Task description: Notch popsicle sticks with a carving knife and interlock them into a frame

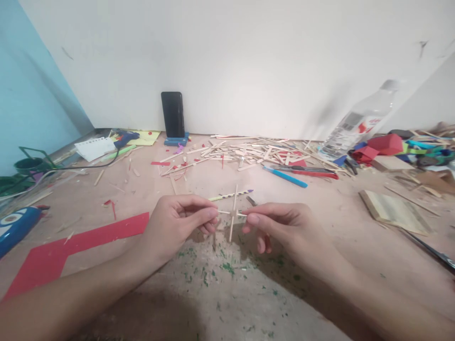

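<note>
My left hand [179,220] and my right hand [280,225] meet at the middle of the view, just above the worn wooden floor. Between their pinched fingertips is a small cross of thin wooden sticks [233,213], one stick upright and one level. The left thumb and forefinger pinch the left end of the level stick. The right fingertips pinch its right end. Behind the cross a striped pencil [231,194] lies on the floor.
A heap of wooden sticks [249,152] lies further back, with a blue pen [286,176] and a red cutter [313,173]. A black phone [172,114] leans on the wall. A plastic bottle [359,121], red paper [53,258], a wooden board [394,210] and a glue gun [125,139] lie around.
</note>
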Demonstrator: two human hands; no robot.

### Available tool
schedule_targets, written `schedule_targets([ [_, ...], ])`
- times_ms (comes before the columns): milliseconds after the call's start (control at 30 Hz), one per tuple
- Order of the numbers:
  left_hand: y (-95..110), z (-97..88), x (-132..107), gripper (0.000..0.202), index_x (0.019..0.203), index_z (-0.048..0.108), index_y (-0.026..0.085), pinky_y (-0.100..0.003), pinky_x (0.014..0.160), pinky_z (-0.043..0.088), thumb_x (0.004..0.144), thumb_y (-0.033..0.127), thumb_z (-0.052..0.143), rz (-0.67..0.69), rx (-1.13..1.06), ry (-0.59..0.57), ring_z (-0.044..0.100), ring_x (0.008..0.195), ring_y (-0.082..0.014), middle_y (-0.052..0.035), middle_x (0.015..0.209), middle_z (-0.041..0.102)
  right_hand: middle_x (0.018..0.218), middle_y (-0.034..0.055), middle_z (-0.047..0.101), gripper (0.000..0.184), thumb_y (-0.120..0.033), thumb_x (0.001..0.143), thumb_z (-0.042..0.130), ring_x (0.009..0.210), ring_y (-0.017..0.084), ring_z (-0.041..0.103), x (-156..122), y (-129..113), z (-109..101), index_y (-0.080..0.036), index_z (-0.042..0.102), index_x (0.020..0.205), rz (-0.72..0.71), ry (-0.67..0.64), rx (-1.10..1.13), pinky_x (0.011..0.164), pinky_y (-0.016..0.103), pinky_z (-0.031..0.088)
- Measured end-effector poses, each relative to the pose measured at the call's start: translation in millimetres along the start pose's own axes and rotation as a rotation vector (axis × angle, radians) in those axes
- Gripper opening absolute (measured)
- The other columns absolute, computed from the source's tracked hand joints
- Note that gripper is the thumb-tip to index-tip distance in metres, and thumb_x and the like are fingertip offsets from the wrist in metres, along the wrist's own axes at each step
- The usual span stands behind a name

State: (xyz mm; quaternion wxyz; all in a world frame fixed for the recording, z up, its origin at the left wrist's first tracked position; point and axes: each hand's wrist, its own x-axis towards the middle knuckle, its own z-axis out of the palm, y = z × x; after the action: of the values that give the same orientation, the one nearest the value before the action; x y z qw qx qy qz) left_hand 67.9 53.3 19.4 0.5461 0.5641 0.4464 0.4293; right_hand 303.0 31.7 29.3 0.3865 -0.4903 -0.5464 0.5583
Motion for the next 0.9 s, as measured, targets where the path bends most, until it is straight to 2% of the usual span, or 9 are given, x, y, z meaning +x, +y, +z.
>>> schedule_targets([
  [100, -2, 0.2, 0, 0.018, 0.081, 0.080, 0.017, -0.018, 0.060, 0.059, 0.083, 0.034, 0.082, -0.005, -0.004, -0.012, 0.071, 0.061, -0.0120, -0.0023, 0.067, 0.077, 0.057, 0.0021, 0.068, 0.030, -0.045, 0.089, 0.079, 0.048, 0.009, 0.058, 0, 0, 0, -0.017, 0.081, 0.080, -0.005, -0.004, -0.007, 0.046, 0.017, 0.045],
  [267, -3, 2.0, -1, 0.023, 0.081, 0.078, 0.016, -0.022, 0.058, 0.060, 0.085, 0.038, 0.079, -0.028, -0.004, -0.044, 0.072, 0.060, -0.0147, -0.0037, 0.069, 0.077, 0.079, 0.0020, 0.076, 0.030, -0.049, 0.089, 0.077, 0.053, 0.011, 0.062, 0, -2, 1, -0.022, 0.080, 0.100, 0.000, 0.053, -0.065, 0.049, 0.021, 0.051],
  [367, -4, 1.3, 1, 0.025, 0.090, 0.079, 0.016, -0.024, 0.057, 0.059, 0.084, 0.040, 0.080, -0.051, 0.015, -0.033, 0.071, 0.060, -0.0155, -0.0039, 0.071, 0.075, 0.074, 0.0021, 0.074, 0.029, -0.048, 0.089, 0.074, 0.055, 0.012, 0.062, 1, -2, 1, -0.020, 0.080, 0.091, -0.014, 0.087, -0.179, 0.050, 0.023, 0.051],
  [433, -5, -0.8, 3, 0.028, 0.099, 0.079, 0.018, -0.020, 0.051, 0.052, 0.086, 0.042, 0.079, -0.042, 0.044, 0.015, 0.062, 0.054, -0.0109, 0.0006, 0.064, 0.068, 0.068, 0.0021, 0.072, 0.028, -0.046, 0.090, 0.072, 0.055, 0.013, 0.062, 4, -1, 1, -0.019, 0.080, 0.084, -0.025, 0.121, -0.235, 0.051, 0.023, 0.049],
  [533, -5, -5.0, 5, 0.026, 0.105, 0.079, 0.022, -0.015, 0.047, 0.035, 0.090, 0.042, 0.076, 0.009, 0.089, 0.118, 0.044, 0.050, -0.0054, 0.0067, 0.056, 0.050, 0.055, -0.0003, 0.066, 0.027, -0.044, 0.091, 0.071, 0.049, 0.014, 0.056, 6, 1, -1, -0.020, 0.081, 0.094, -0.040, 0.206, -0.336, 0.047, 0.025, 0.042],
  [667, -4, -8.3, 6, 0.021, 0.106, 0.079, 0.026, -0.017, 0.048, 0.028, 0.091, 0.040, 0.075, 0.049, 0.105, 0.181, 0.038, 0.052, -0.0046, 0.0073, 0.060, 0.044, 0.045, -0.0032, 0.057, 0.032, -0.047, 0.094, 0.069, 0.044, 0.014, 0.049, 4, -1, -4, -0.021, 0.081, 0.107, -0.078, 0.328, -0.460, 0.045, 0.028, 0.034],
  [767, -3, -7.8, 5, 0.019, 0.103, 0.079, 0.026, -0.018, 0.048, 0.026, 0.091, 0.040, 0.075, 0.051, 0.102, 0.182, 0.037, 0.051, -0.0048, 0.0072, 0.060, 0.044, 0.047, -0.0033, 0.058, 0.031, -0.049, 0.096, 0.067, 0.044, 0.014, 0.045, 2, -4, -6, -0.023, 0.081, 0.105, -0.122, 0.395, -0.526, 0.045, 0.029, 0.032],
  [900, -2, -6.0, 4, 0.019, 0.099, 0.080, 0.024, -0.021, 0.049, 0.027, 0.090, 0.039, 0.074, 0.051, 0.103, 0.164, 0.038, 0.051, -0.0061, 0.0065, 0.059, 0.045, 0.063, -0.0008, 0.069, 0.027, -0.044, 0.096, 0.067, 0.054, 0.015, 0.054, 4, -4, -11, -0.024, 0.080, 0.108, -0.205, 0.412, -0.597, 0.055, 0.031, 0.040],
])
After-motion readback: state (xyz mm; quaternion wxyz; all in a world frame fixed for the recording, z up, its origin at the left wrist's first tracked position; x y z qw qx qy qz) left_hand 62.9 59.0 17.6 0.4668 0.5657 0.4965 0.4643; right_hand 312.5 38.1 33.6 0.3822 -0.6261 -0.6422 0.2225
